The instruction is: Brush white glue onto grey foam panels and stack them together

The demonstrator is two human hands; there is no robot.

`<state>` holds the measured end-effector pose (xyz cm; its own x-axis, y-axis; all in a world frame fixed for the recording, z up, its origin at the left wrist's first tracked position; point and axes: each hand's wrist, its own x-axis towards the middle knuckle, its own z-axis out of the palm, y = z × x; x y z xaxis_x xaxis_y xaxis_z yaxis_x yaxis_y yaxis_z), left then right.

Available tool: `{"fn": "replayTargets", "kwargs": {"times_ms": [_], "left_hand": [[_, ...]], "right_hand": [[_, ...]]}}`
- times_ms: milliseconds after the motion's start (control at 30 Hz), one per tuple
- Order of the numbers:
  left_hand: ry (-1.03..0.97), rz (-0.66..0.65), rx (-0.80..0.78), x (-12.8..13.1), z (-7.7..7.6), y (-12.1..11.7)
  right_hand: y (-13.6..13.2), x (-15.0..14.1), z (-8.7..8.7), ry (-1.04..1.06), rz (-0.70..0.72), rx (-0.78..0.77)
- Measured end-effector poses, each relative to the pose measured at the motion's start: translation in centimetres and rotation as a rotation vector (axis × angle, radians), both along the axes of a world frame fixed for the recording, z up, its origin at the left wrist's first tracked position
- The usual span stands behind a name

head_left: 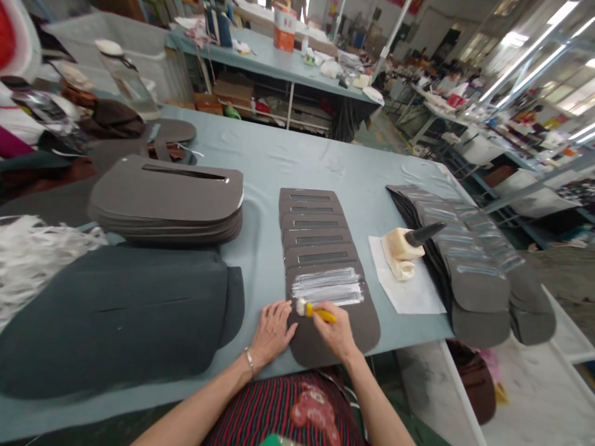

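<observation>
No lettering can be read anywhere. The orange container (284,28) at upper centre perhaps bears print, too blurred to tell.

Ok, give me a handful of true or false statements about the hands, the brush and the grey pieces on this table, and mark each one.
1. The right hand holds a yellow-handled brush. True.
2. The left hand is lifted clear of the table. False: it rests flat beside the front grey piece, fingertips at its edge.
3. White streaks cover the slot area of the front grey piece. True.
4. The glue bottle stands upright. False: it lies on its side on a white sheet.
5. The grey pieces on the right lie in overlapping rows. True.
</observation>
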<state>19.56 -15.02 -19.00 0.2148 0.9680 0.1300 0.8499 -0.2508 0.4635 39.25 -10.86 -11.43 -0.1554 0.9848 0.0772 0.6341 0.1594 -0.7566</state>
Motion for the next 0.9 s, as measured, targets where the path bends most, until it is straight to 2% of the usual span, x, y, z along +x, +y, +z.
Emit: {"fn": "replayTargets", "kwargs": {"times_ms": [67,233,267,333,467,600,667,733,900], "left_hand": [[0.007,-0.005,0.0,0.1,-0.1,0.1],[0.016,-0.009,-0.006,0.3,-0.3,0.3],[0.018,-0.009,-0.008,0.3,-0.3,0.3],[0.019,-0.01,-0.011,0.4,-0.4,0.3],[-0.004,-0.008,-0.02,0.3,-0.3,0.3],[-0.088,0.064,-0.047,0.0,0.3,1.2],[-0.131,0.143,-0.042,0.1,0.9,2.4],[-0.154,0.193,-0.026,0.4,1.3,4.1],[-0.12,0.253,0.019,1.8,1.8,8.3]], "right_hand": [[-0.1,0.4,-0.6,-0.028,0.015,-0.016],[2.0,10.5,-1.0,-0.218,-0.374,0.012],[2.2,12.0,-0.9,-0.26,-0.426,0.04],[2.4,13.0,-0.6,-0.277,-0.449,0.077],[1.8,11.4,-0.3,-0.158,-0.305,-0.002],[2.8,11.0,0.1,-0.141,-0.461,0.04],[4.3,10.3,0.4,-0.073,-0.463,0.057],[6.0,8.0,0.5,0.028,-0.398,0.04],[9.5,-1.6,-0.8,0.19,-0.17,0.019]]}}
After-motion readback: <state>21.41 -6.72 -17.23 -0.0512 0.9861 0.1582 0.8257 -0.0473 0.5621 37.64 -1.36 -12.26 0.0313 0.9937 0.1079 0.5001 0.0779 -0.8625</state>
